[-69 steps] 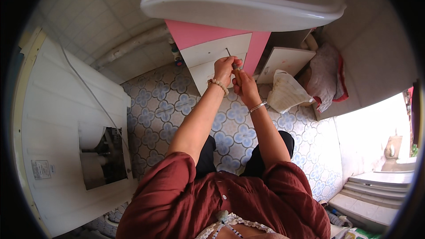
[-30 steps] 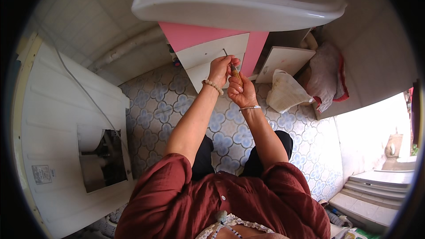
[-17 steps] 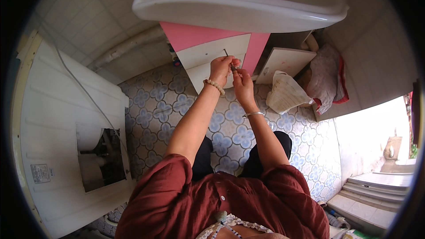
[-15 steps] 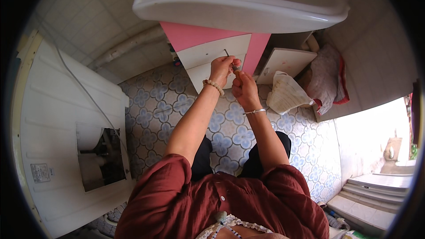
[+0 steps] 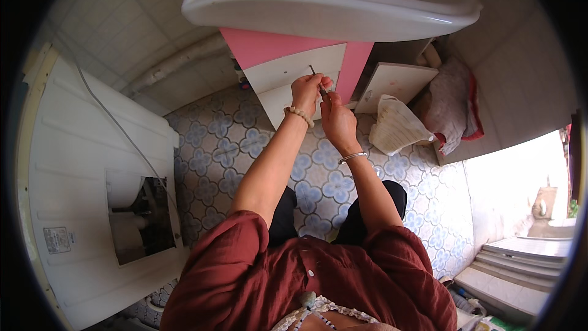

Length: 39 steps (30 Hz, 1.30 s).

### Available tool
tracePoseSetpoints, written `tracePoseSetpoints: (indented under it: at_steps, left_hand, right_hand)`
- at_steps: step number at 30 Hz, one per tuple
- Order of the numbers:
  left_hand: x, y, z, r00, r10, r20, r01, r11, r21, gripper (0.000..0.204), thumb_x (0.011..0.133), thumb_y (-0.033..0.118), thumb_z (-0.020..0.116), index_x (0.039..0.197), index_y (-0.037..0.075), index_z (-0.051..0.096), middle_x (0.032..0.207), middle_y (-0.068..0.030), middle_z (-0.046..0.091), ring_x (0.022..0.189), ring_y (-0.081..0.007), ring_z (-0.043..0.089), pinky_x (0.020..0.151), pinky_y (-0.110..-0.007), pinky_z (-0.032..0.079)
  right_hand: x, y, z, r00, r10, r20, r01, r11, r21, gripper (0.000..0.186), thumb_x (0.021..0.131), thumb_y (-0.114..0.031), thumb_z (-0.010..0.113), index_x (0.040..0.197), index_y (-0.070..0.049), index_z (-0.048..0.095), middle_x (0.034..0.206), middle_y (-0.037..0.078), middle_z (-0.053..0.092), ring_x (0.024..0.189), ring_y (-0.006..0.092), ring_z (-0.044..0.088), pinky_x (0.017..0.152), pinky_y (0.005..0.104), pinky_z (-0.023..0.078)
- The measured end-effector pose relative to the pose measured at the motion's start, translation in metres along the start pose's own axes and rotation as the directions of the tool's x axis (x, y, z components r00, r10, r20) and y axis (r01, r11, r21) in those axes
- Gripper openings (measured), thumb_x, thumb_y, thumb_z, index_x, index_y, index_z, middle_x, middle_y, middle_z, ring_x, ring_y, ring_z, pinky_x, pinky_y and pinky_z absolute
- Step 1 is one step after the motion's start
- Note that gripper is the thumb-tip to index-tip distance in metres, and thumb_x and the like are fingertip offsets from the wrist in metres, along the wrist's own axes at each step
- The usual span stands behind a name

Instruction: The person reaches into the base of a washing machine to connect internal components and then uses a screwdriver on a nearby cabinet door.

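Both my hands are in front of a white drawer front [image 5: 275, 76] set in a pink cabinet frame [image 5: 360, 64]. My right hand [image 5: 339, 124] is closed round the handle end of a screwdriver [image 5: 323, 91]. The fingers of my left hand [image 5: 306, 94] are pinched round its thin dark shaft, farther along. The tip of the shaft shows beyond my left hand, against the drawer front; whether it sits in a screw or a hole I cannot make out. A small dark hole [image 5: 285, 72] shows in the panel to the left of the tip.
A white washbasin [image 5: 331, 21] overhangs the cabinet. At right, a white cabinet door [image 5: 398, 89] stands open beside a whitish cloth bag [image 5: 397, 127] and a grey cloth with red edging [image 5: 452, 104]. A white appliance [image 5: 92, 165] with an opening stands left on patterned floor tiles [image 5: 223, 125].
My right hand has turned over the handle, its back now more upward. The left hand keeps its pinch near the drawer front. The view has shifted slightly.
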State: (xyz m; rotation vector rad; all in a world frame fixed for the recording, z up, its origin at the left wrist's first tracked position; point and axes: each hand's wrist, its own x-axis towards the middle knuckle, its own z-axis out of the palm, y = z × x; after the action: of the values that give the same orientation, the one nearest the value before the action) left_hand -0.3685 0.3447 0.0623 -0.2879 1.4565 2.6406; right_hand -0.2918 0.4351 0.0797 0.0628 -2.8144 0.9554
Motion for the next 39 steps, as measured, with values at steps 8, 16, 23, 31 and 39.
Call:
tracePoseSetpoints:
  at_steps: [8, 16, 23, 31, 39]
  left_hand:
    - [-0.001, 0.003, -0.008, 0.984, -0.099, 0.150, 0.113, 0.990, -0.088, 0.020, 0.085, 0.015, 0.043, 0.090, -0.002, 0.051, 0.081, -0.0114, 0.058, 0.080, -0.0210, 0.057, 0.064, -0.028, 0.047]
    - [-0.020, 0.007, -0.007, 0.965, -0.175, 0.194, 0.169, 0.984, 0.050, 0.020, 0.085, 0.018, 0.042, 0.092, 0.002, 0.052, 0.082, -0.0088, 0.059, 0.077, -0.0186, 0.057, 0.063, -0.027, 0.046]
    - [-0.021, 0.001, -0.003, 0.973, -0.174, 0.152, 0.172, 0.985, 0.024, 0.019, 0.085, 0.017, 0.043, 0.091, 0.002, 0.052, 0.081, -0.0081, 0.058, 0.074, -0.0172, 0.057, 0.059, -0.024, 0.045]
    - [-0.018, 0.003, -0.004, 0.985, -0.135, 0.109, 0.131, 0.990, 0.047, 0.021, 0.086, 0.018, 0.042, 0.094, 0.000, 0.050, 0.080, -0.0086, 0.058, 0.071, -0.0168, 0.056, 0.057, -0.025, 0.046]
    - [-0.012, 0.002, -0.006, 0.986, -0.119, 0.113, 0.121, 0.993, -0.013, 0.019, 0.085, 0.017, 0.043, 0.092, 0.002, 0.051, 0.077, -0.0075, 0.058, 0.066, -0.0144, 0.056, 0.055, -0.024, 0.043]
  right_hand:
    - [0.007, 0.031, 0.029, 0.785, -0.362, 0.503, -0.553, -0.774, 0.307, 0.035, 0.090, -0.030, 0.027, 0.097, -0.001, 0.046, 0.052, -0.004, 0.028, 0.038, 0.0061, 0.023, 0.037, 0.0206, 0.020]
    - [-0.001, 0.010, 0.003, 0.917, 0.157, 0.366, -0.394, 0.215, 0.894, 0.021, 0.086, -0.025, 0.037, 0.082, -0.007, 0.047, 0.052, -0.002, 0.038, 0.039, 0.0047, 0.028, 0.035, 0.0190, 0.021]
    - [-0.007, 0.013, 0.013, 0.953, 0.167, 0.255, -0.293, 0.279, 0.914, 0.018, 0.086, -0.025, 0.041, 0.087, -0.008, 0.048, 0.055, -0.003, 0.040, 0.042, 0.0040, 0.030, 0.036, 0.0179, 0.021]
    - [0.001, 0.008, 0.017, 0.959, 0.159, 0.235, -0.277, 0.339, 0.899, 0.018, 0.085, -0.023, 0.042, 0.087, -0.006, 0.048, 0.051, -0.004, 0.038, 0.040, 0.0036, 0.029, 0.035, 0.0188, 0.021]
    - [0.006, 0.009, 0.023, 0.972, 0.160, 0.174, -0.226, 0.411, 0.883, 0.018, 0.084, -0.021, 0.044, 0.087, -0.004, 0.050, 0.052, -0.002, 0.042, 0.041, 0.0061, 0.035, 0.037, 0.0210, 0.027]
